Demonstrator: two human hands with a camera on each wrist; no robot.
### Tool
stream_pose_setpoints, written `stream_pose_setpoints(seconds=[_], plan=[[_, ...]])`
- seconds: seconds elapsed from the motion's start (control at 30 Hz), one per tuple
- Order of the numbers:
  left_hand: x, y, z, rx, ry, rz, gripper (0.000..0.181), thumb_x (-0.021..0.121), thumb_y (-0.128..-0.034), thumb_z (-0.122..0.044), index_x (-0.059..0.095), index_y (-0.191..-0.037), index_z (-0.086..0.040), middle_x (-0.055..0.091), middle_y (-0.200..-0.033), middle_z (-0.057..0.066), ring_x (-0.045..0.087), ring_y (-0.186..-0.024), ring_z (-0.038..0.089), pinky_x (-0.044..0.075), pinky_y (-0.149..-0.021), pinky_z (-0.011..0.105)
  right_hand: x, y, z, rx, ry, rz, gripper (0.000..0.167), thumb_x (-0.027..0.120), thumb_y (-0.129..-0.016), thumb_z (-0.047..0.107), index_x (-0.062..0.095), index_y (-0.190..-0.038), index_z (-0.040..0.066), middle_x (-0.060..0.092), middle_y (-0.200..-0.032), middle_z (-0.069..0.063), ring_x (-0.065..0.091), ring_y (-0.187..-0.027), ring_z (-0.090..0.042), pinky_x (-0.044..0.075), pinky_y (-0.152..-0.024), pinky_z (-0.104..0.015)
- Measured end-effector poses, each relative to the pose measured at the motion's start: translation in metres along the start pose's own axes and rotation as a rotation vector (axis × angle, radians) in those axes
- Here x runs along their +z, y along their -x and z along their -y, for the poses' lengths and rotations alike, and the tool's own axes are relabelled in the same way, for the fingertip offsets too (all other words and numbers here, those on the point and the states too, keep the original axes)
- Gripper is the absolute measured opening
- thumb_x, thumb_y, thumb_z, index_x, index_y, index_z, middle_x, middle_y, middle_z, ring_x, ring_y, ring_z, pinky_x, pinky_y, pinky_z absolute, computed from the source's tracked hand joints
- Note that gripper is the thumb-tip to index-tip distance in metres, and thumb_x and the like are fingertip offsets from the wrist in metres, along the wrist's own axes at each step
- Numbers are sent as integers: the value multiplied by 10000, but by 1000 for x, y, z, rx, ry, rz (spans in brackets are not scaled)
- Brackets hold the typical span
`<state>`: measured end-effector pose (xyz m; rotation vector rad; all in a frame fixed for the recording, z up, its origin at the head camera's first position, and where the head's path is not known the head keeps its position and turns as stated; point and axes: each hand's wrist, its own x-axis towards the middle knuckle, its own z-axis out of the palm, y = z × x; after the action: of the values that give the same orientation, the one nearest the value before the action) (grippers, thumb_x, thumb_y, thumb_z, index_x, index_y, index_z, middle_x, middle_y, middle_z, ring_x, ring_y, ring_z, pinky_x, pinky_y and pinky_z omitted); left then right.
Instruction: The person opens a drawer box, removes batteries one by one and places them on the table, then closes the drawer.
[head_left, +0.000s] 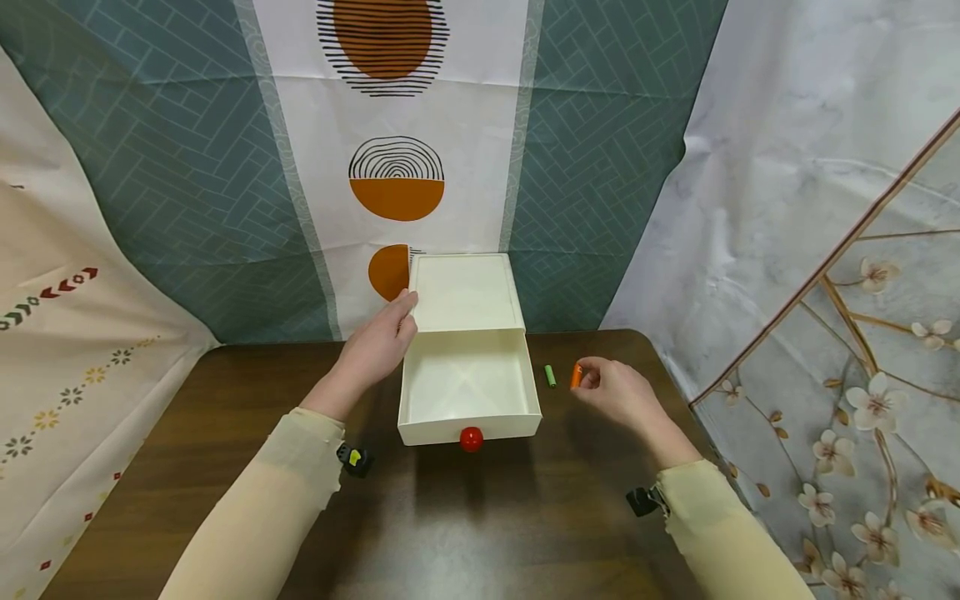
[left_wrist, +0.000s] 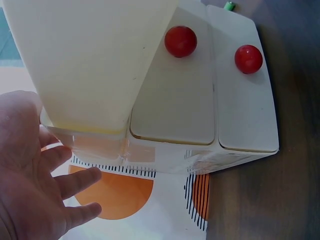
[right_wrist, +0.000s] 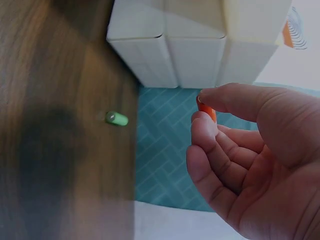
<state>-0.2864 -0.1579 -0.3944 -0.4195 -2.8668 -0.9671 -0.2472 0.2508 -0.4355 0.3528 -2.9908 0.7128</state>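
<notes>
My right hand (head_left: 617, 390) pinches an orange battery (head_left: 576, 376) between thumb and fingertips, above the table to the right of a white drawer box (head_left: 468, 292). In the right wrist view the orange battery (right_wrist: 206, 109) is partly covered by the fingers. A green battery (head_left: 551, 376) lies on the table between the box and that hand. The top drawer (head_left: 469, 379), with a red round knob (head_left: 471, 439), is pulled out and nothing shows inside it. My left hand (head_left: 377, 343) touches the box's upper left side; its fingers are spread in the left wrist view (left_wrist: 30, 175).
Two lower drawers with red knobs (left_wrist: 181, 41) are closed beneath the pulled-out one. Box and batteries are on a dark wooden table (head_left: 472, 533). Behind it hangs a patterned green and white cloth (head_left: 600, 167), with a floral cloth (head_left: 825, 333) along the right.
</notes>
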Motion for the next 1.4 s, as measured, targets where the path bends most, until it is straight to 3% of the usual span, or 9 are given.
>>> stream_pose_setpoints(seconds=[0.33, 0.6, 1.4], plan=[[-1, 0, 3, -11, -1, 2, 621, 295, -1176, -331, 303, -1759, -118, 222, -1829, 38, 261, -1665, 288, 232, -1331, 540, 14, -12, -15, 6, 53, 36, 449, 784, -947, 178, 722, -1349, -14, 707, -886, 31, 621, -761, -173, 555, -742, -433], [0, -1, 1, -7, 0, 5, 623, 293, -1173, -331, 305, -1759, -121, 225, -1829, 37, 262, -1665, 291, 230, -1331, 546, 21, -23, -24, 38, 81, 82, 488, 779, -938, 153, 701, -1387, -21, 730, -946, -14, 666, -836, -217, 589, -812, -504], [0, -3, 2, -14, -1, 8, 617, 303, -1176, -330, 311, -1758, -126, 224, -1828, 41, 262, -1665, 294, 218, -1333, 554, 43, -51, -39, 41, 129, 86, 498, 752, -892, 151, 711, -1361, -7, 707, -918, -30, 659, -835, -245, 584, -780, -504]])
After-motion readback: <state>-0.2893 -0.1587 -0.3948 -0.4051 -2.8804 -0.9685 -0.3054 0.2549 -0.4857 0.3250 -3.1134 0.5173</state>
